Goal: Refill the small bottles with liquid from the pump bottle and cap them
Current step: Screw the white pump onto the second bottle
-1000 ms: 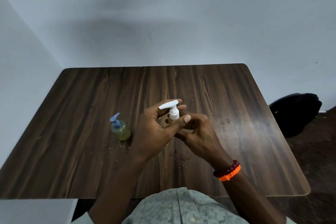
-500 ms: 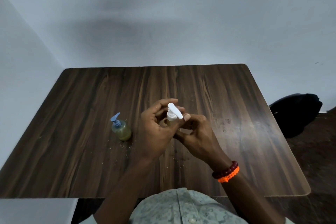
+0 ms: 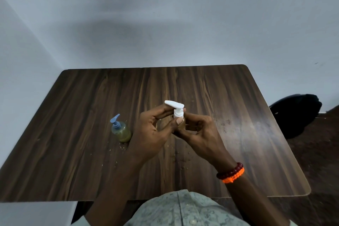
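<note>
A small clear bottle (image 3: pixel 182 124) with a white pump cap (image 3: pixel 176 108) is held above the middle of the dark wooden table (image 3: pixel 238 134). My left hand (image 3: pixel 154 134) pinches the white pump's collar with thumb and fingers. My right hand (image 3: pixel 200 132) wraps around the bottle's body, which is mostly hidden. The pump's spout points left and away. A second small bottle (image 3: pixel 122 131) with a blue pump and yellowish liquid stands upright on the table, left of my left hand.
Small crumbs lie scattered on the table near the bottles. A black bag (image 3: pixel 297 113) sits on the floor past the table's right edge. Walls stand close behind and to the left. Red and orange bracelets (image 3: pixel 231 174) circle my right wrist.
The white pump cap has turned in my left fingers: its spout swung from pointing left, to right, and now to the left and away. Both hands stay in place.
</note>
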The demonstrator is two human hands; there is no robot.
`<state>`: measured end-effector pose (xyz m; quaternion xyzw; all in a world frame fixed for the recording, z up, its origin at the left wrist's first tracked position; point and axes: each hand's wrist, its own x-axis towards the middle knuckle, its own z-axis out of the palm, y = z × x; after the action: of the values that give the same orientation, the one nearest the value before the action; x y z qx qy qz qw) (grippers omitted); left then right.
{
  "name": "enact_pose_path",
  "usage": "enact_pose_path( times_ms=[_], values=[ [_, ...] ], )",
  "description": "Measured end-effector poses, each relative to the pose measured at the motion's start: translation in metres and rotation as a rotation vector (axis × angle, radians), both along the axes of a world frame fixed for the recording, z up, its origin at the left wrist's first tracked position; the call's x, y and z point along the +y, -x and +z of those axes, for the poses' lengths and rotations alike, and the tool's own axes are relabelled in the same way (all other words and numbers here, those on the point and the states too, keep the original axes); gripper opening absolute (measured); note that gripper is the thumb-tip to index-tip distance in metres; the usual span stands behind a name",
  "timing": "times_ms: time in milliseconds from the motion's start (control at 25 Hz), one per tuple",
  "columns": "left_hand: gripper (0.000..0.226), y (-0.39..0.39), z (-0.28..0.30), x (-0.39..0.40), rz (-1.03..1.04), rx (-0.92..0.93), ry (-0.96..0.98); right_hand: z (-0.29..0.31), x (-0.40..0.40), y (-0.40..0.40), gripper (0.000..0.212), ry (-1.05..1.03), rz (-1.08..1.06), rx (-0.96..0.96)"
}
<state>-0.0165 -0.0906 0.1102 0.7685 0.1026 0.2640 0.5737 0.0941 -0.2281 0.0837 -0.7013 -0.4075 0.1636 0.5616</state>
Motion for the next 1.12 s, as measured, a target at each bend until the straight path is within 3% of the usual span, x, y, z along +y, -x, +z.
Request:
enact_pose_path(
  times_ms=[160,320,800,1120],
  values=[
    [0.046,-0.001,0.0,-0.005,0.109,-0.02,-0.072,-0.001,0.001,0.0,0.035,-0.014,-0.026,0.006],
    [0.03,-0.001,-0.003,-0.011,0.21,-0.058,-0.141,0.001,0.001,0.001,0.033,-0.002,-0.049,-0.027],
    [0.022,-0.005,0.003,0.018,-0.105,-0.028,-0.096,0.005,-0.002,-0.001,0.031,0.03,0.024,0.049],
    [0.025,-0.009,-0.003,0.024,-0.089,-0.015,-0.169,0.005,-0.001,-0.011,0.032,0.054,0.133,0.129]
  ],
)
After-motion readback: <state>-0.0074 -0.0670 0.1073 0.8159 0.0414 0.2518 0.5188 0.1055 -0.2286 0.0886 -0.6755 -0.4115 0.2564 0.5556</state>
